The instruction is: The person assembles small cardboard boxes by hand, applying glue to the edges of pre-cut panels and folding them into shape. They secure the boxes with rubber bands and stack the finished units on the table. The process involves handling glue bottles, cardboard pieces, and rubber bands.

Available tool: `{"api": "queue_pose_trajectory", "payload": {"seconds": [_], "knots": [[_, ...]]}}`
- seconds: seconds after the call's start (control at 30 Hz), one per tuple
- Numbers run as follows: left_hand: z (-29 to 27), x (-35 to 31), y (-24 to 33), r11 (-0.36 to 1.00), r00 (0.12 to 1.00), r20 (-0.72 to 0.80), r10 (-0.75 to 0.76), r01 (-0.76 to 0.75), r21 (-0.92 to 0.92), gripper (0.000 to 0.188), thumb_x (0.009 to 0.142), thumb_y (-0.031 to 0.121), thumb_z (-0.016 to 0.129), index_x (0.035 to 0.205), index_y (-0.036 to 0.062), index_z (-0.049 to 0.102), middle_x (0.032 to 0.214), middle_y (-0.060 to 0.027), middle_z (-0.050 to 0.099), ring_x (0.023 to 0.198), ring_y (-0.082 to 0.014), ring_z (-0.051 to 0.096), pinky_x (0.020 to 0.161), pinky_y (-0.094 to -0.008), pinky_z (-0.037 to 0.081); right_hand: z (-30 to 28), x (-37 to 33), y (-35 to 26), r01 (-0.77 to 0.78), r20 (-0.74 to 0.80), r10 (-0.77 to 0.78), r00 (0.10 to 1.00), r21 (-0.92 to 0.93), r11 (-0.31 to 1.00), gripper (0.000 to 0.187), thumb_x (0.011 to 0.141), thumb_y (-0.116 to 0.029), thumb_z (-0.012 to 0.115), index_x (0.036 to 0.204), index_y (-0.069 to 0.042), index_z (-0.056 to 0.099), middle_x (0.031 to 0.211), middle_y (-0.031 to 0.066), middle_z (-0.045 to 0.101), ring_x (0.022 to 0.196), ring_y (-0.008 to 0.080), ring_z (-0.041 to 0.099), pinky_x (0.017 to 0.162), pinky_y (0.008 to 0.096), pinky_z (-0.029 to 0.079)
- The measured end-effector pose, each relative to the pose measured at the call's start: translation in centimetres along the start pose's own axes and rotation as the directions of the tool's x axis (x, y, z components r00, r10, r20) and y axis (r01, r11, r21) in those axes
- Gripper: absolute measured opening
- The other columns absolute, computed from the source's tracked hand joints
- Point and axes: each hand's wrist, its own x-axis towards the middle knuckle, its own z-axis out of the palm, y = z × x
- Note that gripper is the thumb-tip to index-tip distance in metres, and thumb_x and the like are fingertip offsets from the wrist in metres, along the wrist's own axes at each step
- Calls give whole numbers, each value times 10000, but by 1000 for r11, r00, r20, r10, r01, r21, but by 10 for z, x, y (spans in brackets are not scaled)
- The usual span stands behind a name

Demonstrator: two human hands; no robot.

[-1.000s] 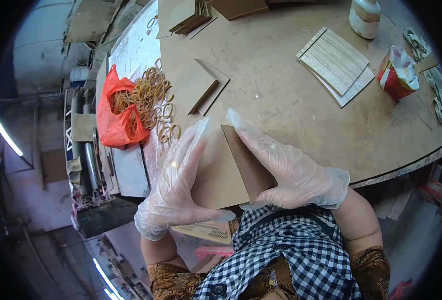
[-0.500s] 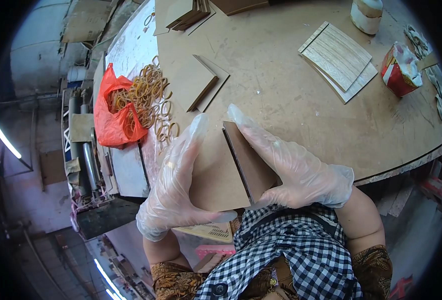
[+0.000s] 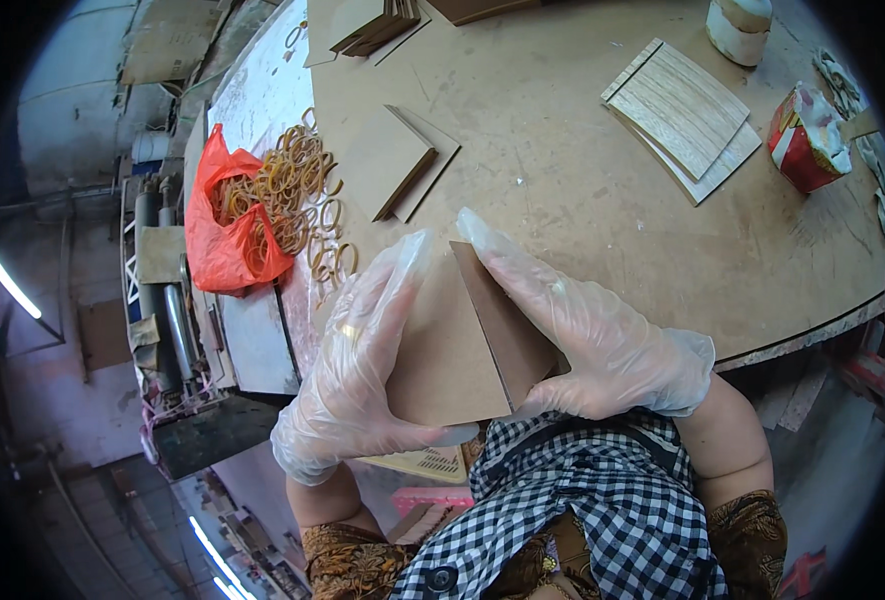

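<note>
In a clear plastic glove, my left hand (image 3: 357, 355) grips a thin brown fibreboard panel (image 3: 449, 350), fingers along its left side and thumb at its near edge. My right hand (image 3: 587, 330), gloved the same way, holds a second brown fibreboard panel (image 3: 502, 320) that slopes down to the right. The two panels meet along one long edge at an angle. The fingers of both hands point away from me and hide the outer sides of the panels. Just beyond lies a folded pair of brown boards (image 3: 402, 165).
Rubber bands (image 3: 297, 180) spill from a red plastic bag (image 3: 224, 240) on the left. Wood-grain boards (image 3: 677, 105) lie at the far right of the table (image 3: 562, 130), near a red carton of white paste (image 3: 810, 145) and a white jar (image 3: 738, 32). More brown boards (image 3: 367, 25) sit at the back.
The dark gap between the two panels has closed and their edges now meet. My left fingers have moved inward to the right over the panel. My right hand has barely shifted.
</note>
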Motion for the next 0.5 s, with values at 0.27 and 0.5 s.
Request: {"api": "queue_pose_trajectory", "payload": {"seconds": [0.27,0.5], "knots": [[2,9,4,998,1000,20,-2,1,57,1136,467,286,891,1464,23,414,1451,-246,398,1341,-437,402,1120,-513,308,0,0,-2,-2,-3,2,1000,-38,999,1054,743,-312,800,1514,63,188,1533,317,249,1427,435,289,1177,428,279],[1,12,10,991,999,21,-42,39,127,1111,442,233,892,1454,87,458,1451,-239,390,1312,-440,424,1096,-501,352,-1,0,-3,-46,10,47,999,-74,996,1038,727,-252,791,1519,52,192,1537,298,243,1380,431,362,1154,415,318]]}}
